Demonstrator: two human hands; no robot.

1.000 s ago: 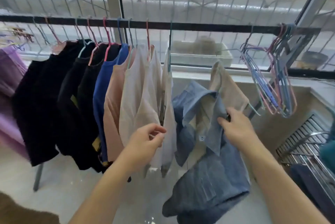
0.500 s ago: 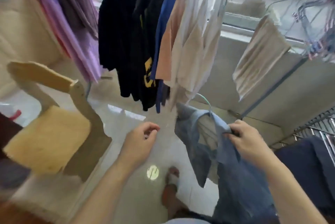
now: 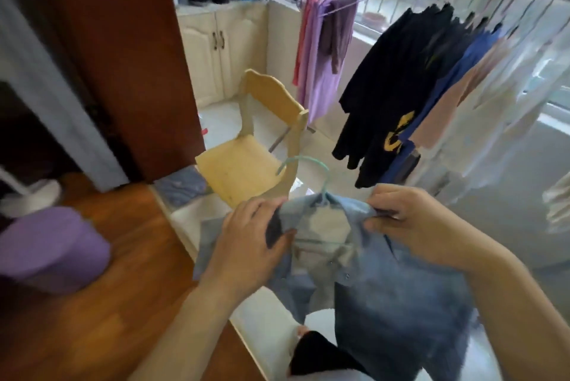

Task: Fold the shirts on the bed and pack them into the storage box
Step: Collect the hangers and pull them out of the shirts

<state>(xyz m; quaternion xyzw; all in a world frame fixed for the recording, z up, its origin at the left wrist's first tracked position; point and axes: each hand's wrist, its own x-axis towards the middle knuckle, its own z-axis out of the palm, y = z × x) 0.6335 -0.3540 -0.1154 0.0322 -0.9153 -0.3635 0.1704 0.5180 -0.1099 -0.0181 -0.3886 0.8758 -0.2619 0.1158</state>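
Between both hands [image 3: 246, 245], blue denim shirt [image 3: 385, 282]

Below me: wooden floor [image 3: 101, 303] carrying a purple stool [image 3: 46, 251]; adjoining pale tiled floor [image 3: 222, 121] carrying a yellow wooden chair [image 3: 246, 170].

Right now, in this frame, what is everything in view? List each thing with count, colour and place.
denim shirt: one, blue, held up front, on its hanger
hanger: one, pale green, hook above the shirt collar
chair: one, pale wood, centre floor
hanging clothes: several, black, blue, peach, white, on the rail at right
purple garments: a few, purple and pink, on a rack at the back
cabinet: one, cream, back wall
purple object: one, left, blurred
left hand: grips the shirt's left shoulder
right hand: pinches the right shoulder
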